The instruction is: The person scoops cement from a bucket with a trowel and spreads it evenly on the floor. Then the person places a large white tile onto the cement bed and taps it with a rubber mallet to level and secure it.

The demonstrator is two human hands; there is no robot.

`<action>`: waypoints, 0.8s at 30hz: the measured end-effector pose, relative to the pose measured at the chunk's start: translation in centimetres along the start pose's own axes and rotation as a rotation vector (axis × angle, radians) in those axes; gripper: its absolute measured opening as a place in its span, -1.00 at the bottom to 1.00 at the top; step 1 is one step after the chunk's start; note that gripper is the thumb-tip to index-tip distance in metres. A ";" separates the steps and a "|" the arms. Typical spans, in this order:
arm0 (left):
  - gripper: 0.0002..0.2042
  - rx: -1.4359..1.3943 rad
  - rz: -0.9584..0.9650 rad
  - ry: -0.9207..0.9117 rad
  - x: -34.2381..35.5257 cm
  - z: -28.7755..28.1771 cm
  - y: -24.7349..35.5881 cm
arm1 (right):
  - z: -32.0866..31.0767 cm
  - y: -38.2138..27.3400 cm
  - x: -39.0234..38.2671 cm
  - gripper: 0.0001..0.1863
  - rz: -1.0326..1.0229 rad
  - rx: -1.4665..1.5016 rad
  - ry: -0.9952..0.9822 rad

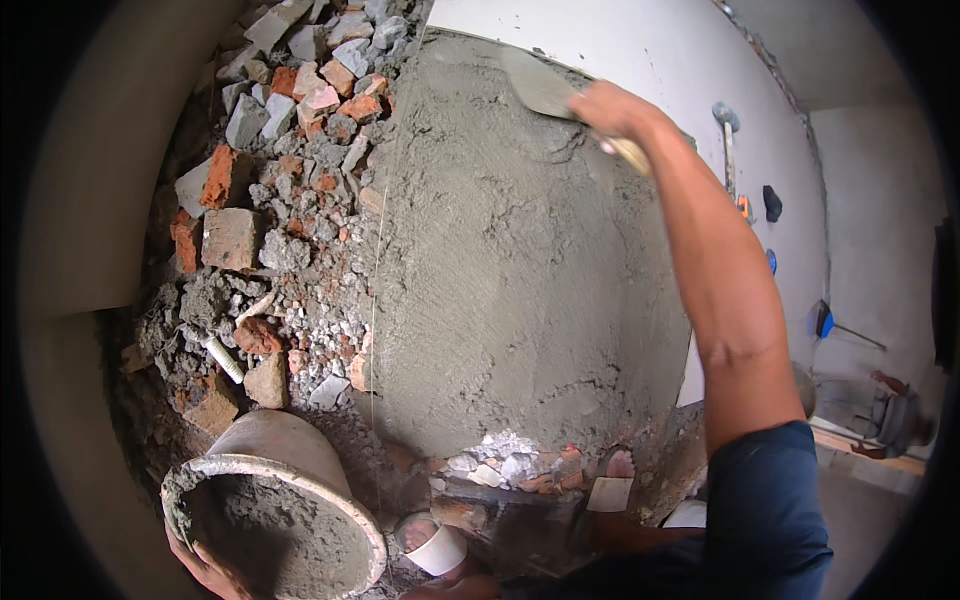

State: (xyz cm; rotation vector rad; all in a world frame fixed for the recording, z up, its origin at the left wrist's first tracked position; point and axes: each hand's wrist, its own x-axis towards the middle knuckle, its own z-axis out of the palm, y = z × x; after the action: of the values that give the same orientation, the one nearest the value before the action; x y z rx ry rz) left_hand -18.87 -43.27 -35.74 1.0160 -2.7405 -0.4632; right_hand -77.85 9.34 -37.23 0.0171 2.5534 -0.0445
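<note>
My right hand [612, 112] grips a trowel [543, 88] with a pale handle. Its blade lies against the wet grey mortar bed [500, 250] at the far edge, beside a large white tile [610, 45]. At the lower left, a bucket [290, 445] of grey mortar stands tilted toward me. My left hand [208, 572] holds the bucket's outer side near the rim, its fingers partly hidden.
Broken bricks and rubble [290, 200] lie left of the mortar, along a thin taut string [377, 270]. White-strapped sandals [610, 492] show on my feet near the lower edge. A mallet [727, 130] and a black object [772, 203] rest on the white tiles at right.
</note>
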 end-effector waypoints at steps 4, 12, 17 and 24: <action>-0.45 0.008 -0.062 0.029 -0.4 -0.3 1.0 | 0.1 5.4 -5.5 -0.57 0.094 0.141 0.089; -0.45 0.111 -0.081 0.041 -0.1 -0.5 2.7 | -0.7 6.4 -3.5 -0.54 0.093 0.174 0.020; -0.48 0.101 -0.081 0.055 -0.3 -0.3 1.9 | 1.0 7.0 -8.6 -0.52 0.131 -0.090 0.126; -0.51 0.055 -0.048 0.054 -0.1 -0.7 2.3 | 5.4 5.1 -8.1 -0.51 0.097 -0.231 0.228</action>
State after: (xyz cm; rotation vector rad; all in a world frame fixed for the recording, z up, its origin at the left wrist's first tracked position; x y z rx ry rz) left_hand -19.92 -41.72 -34.29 1.0927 -2.7006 -0.3640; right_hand -68.02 14.20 -37.43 0.0593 2.7651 0.3061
